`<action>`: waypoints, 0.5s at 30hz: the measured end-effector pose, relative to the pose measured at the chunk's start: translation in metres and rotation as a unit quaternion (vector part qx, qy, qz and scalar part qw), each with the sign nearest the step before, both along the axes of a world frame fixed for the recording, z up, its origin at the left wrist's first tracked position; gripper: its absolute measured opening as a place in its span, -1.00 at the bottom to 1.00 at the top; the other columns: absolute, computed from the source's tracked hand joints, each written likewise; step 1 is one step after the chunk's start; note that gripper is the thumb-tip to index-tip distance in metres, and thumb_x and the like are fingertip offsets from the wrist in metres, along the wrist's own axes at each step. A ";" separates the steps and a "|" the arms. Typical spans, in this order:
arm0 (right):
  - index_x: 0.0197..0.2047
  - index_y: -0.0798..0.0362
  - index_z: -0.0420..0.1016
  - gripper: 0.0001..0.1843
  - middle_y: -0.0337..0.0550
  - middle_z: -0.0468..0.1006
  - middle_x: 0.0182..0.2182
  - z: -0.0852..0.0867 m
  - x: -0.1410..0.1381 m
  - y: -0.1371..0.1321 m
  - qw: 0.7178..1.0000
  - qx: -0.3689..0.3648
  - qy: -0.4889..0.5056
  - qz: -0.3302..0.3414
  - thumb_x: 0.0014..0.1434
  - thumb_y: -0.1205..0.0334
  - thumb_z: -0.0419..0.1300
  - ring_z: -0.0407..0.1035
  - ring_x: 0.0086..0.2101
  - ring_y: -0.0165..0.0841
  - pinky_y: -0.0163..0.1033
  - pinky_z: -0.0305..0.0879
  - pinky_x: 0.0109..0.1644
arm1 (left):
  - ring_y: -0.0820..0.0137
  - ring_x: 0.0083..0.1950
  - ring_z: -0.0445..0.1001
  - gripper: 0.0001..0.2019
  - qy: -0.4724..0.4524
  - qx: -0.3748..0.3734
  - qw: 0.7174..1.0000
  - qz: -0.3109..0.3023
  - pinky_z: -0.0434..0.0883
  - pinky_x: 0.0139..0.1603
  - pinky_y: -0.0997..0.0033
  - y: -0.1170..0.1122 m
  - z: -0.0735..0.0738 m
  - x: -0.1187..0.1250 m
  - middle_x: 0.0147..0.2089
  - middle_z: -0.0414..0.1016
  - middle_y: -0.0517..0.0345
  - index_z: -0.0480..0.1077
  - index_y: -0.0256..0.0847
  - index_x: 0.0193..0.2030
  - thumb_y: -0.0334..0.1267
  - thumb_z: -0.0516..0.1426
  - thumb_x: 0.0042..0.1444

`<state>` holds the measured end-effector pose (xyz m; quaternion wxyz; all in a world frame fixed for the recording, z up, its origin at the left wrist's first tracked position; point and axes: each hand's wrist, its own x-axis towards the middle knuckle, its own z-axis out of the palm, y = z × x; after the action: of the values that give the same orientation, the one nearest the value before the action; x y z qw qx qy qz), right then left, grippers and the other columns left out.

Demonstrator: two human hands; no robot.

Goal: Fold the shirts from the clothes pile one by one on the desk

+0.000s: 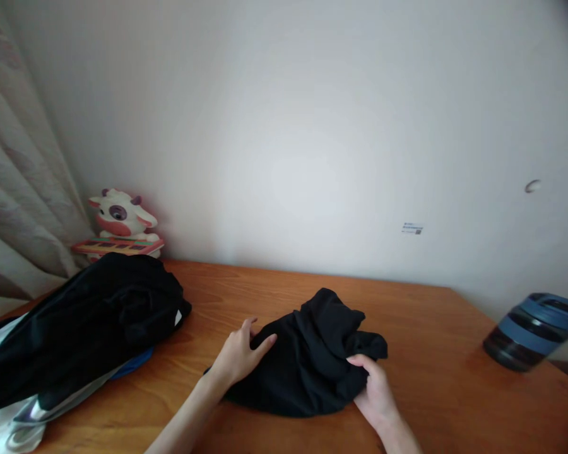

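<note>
"Lying crumpled between the two hands is a piece of soft, matte black cloth (307, 359), near the front of the brown wooden surface (421, 353)."

"How is each grip?"

"The right hand (373, 391) is pinching the cloth's right edge, thumb on top. The left hand (239, 356) touches the left side, thumb and forefinger spread apart, so it looks open."

"What could go wrong?"

"With only one side pinched, a pull rightward could drag the whole bundle askew. The folds share one dark tone, so fingers might catch more layers than intended."

"And farther out?"

"A wide leftward sweep could snag the heap of black, white and blue fabric (99, 321), nudging the white-and-pink cow-shaped toy with a keyboard (123, 217) behind it. The blue-and-black cylindrical lidded cup (530, 334) stands well apart on the right; only a long reach would likely topple it."
</note>
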<state>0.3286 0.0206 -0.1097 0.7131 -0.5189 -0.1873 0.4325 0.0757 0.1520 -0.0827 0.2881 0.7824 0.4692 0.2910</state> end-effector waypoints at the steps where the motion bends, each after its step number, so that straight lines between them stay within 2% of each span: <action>1: -0.34 0.06 0.65 -0.70 -0.08 0.70 -0.41 0.003 -0.001 0.000 1.000 -0.016 0.018 0.018 -0.13 0.06 0.35 0.60 -0.16 0.01 0.09 0.56 -0.06 | 0.16 -0.26 0.58 -0.53 0.014 -0.026 0.999 -0.025 0.44 -0.18 0.25 0.003 -0.001 -0.003 -0.32 0.60 0.08 0.53 -0.18 -0.06 0.18 0.18 0.13; 3: -0.20 0.05 0.65 -0.61 -0.08 0.72 -0.28 0.007 0.000 0.000 0.998 -0.045 0.040 0.025 -0.06 -0.02 0.35 0.57 -0.06 -0.02 0.05 0.53 0.01 | 0.23 -0.35 0.53 -0.58 0.005 -0.056 0.995 -0.083 0.39 -0.27 0.33 0.006 -0.001 -0.007 -0.44 0.55 0.16 0.55 -0.13 -0.26 0.20 0.14 0.15; 5: -0.12 0.01 0.63 -0.56 -0.08 0.70 -0.14 0.009 0.007 0.002 0.998 -0.040 -0.050 -0.030 -0.01 -0.07 0.37 0.51 0.04 -0.05 0.00 0.45 0.12 | 0.25 -0.33 0.52 -0.56 -0.058 -0.067 0.992 -0.088 0.38 -0.27 0.35 0.007 0.002 -0.007 -0.41 0.55 0.16 0.51 -0.13 -0.34 0.22 0.09 0.19; 7: -0.14 -0.02 0.63 -0.55 -0.07 0.68 -0.10 0.007 0.017 0.004 0.976 -0.036 -0.195 -0.090 -0.04 -0.11 0.41 0.45 0.10 -0.05 -0.03 0.34 0.23 | 0.27 -0.30 0.49 -0.51 -0.142 -0.051 0.988 -0.025 0.39 -0.24 0.36 0.009 0.007 -0.006 -0.38 0.53 0.16 0.48 -0.13 -0.32 0.28 0.08 0.17; 9: -0.14 0.00 0.61 -0.51 -0.01 0.65 -0.12 0.001 0.027 0.005 0.942 -0.044 -0.312 -0.119 -0.04 -0.16 0.40 0.44 0.07 -0.02 0.00 0.28 0.25 | 0.30 -0.30 0.45 -0.48 -0.211 -0.030 0.976 0.044 0.40 -0.22 0.37 0.013 0.014 -0.006 -0.39 0.48 0.20 0.45 -0.13 -0.31 0.34 0.10 0.12; 11: -0.02 0.10 0.54 -0.34 0.09 0.58 -0.11 -0.004 0.032 0.005 0.907 -0.060 -0.377 -0.178 -0.05 -0.21 0.39 0.46 -0.05 -0.02 0.05 0.32 0.17 | 0.32 -0.29 0.43 -0.46 -0.271 -0.023 0.956 0.109 0.40 -0.20 0.38 0.014 0.020 -0.005 -0.38 0.44 0.22 0.42 -0.13 -0.28 0.38 0.12 0.08; 13: 0.12 0.21 0.41 -0.10 0.18 0.49 -0.05 -0.006 0.030 0.005 0.855 -0.062 -0.433 -0.279 -0.12 -0.27 0.40 0.42 -0.13 -0.08 0.08 0.33 0.11 | 0.33 -0.25 0.42 -0.45 -0.323 -0.015 0.930 0.175 0.40 -0.17 0.40 0.011 0.025 -0.004 -0.34 0.42 0.22 0.39 -0.12 -0.25 0.39 0.10 0.10; 14: 0.16 0.23 0.37 -0.04 0.18 0.45 -0.04 -0.004 0.026 0.004 0.831 -0.058 -0.459 -0.309 -0.14 -0.29 0.40 0.39 -0.17 -0.12 0.06 0.34 0.07 | 0.34 -0.24 0.41 -0.46 -0.338 -0.006 0.920 0.198 0.40 -0.16 0.41 0.005 0.027 -0.002 -0.33 0.41 0.22 0.37 -0.12 -0.24 0.38 0.08 0.13; 15: 0.15 0.21 0.37 -0.06 0.14 0.45 -0.07 -0.001 0.021 0.003 0.822 -0.056 -0.477 -0.306 -0.11 -0.31 0.38 0.37 -0.21 -0.17 0.02 0.35 0.02 | 0.35 -0.25 0.40 -0.48 -0.343 0.003 0.917 0.202 0.40 -0.16 0.42 -0.002 0.029 0.001 -0.33 0.39 0.23 0.35 -0.11 -0.24 0.36 0.06 0.16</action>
<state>0.3496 0.0232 -0.1112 0.5999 -0.7301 -0.3117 -0.0996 0.0768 0.1498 -0.0538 0.3642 0.5238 0.4884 0.5953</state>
